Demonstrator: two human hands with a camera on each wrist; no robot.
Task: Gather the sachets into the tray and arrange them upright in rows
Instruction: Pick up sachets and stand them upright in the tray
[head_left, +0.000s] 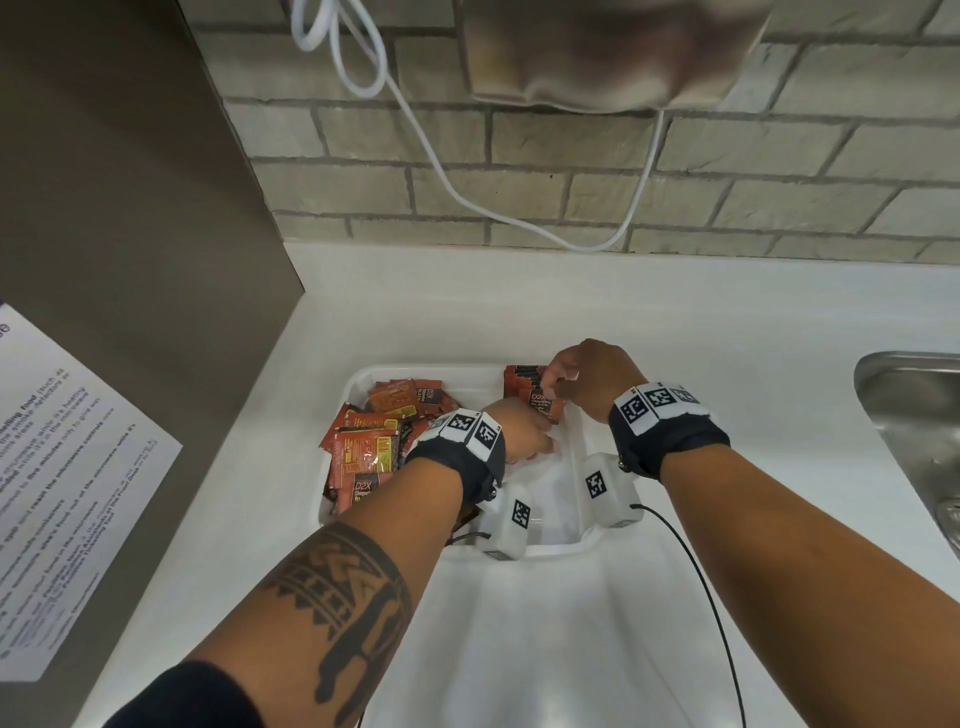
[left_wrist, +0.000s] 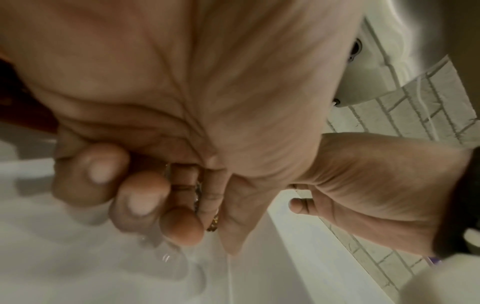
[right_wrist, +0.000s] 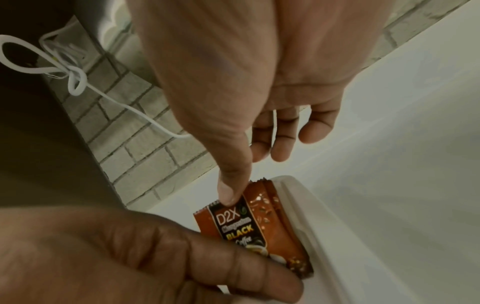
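Observation:
A white tray sits on the white counter. Loose orange-brown sachets lie piled in its left half. A short row of upright sachets stands against its back right corner. My right hand reaches down onto that row, and its thumb pinches the top edge of the front sachet, labelled D2X Black Coffee. My left hand comes in from the left with curled fingers and holds the same sachet low down. The tray rim runs beside the row.
A steel sink lies at the right edge of the counter. A white cable hangs down the brick wall behind. A grey panel with a printed notice stands on the left. The tray's right front floor is bare.

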